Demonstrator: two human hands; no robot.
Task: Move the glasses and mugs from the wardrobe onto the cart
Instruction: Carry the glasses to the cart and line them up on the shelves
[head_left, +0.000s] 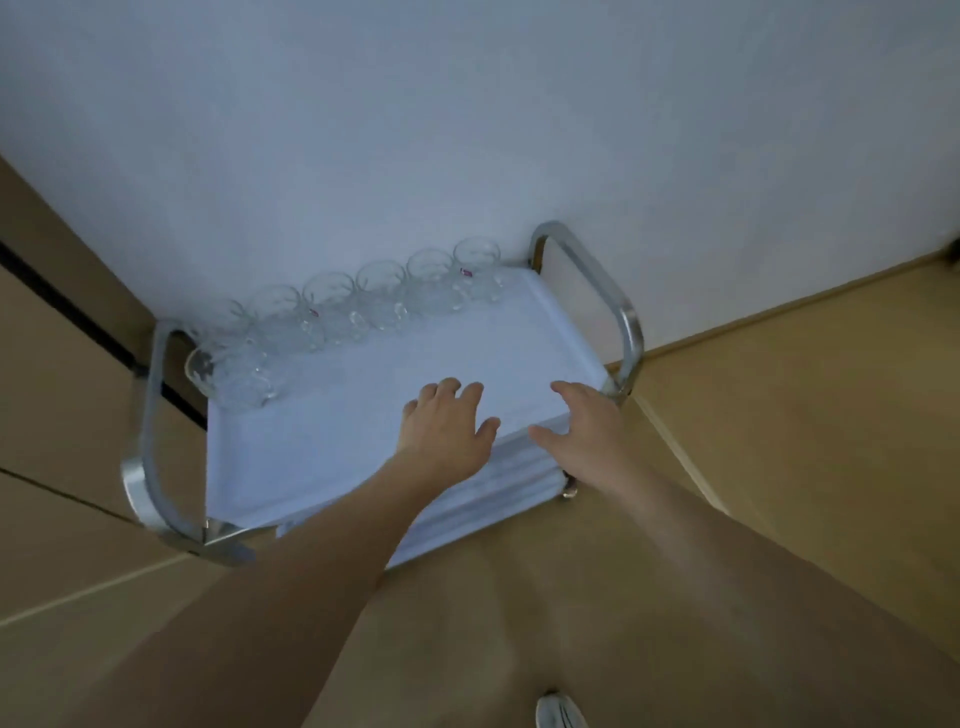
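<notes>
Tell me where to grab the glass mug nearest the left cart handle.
Take that glass mug round its body, reaching from the open near side. The wall backs the row, the cart handle blocks the left, and its own handle is too blurred to place. Both hands are empty.

- A plain white wall fills the upper part of the view, dimly lit and bluish.
- Below the wall lies a tan floor with thin pale seams.
- Left of the wall stands a tan panel with a dark gap running across it.
</notes>
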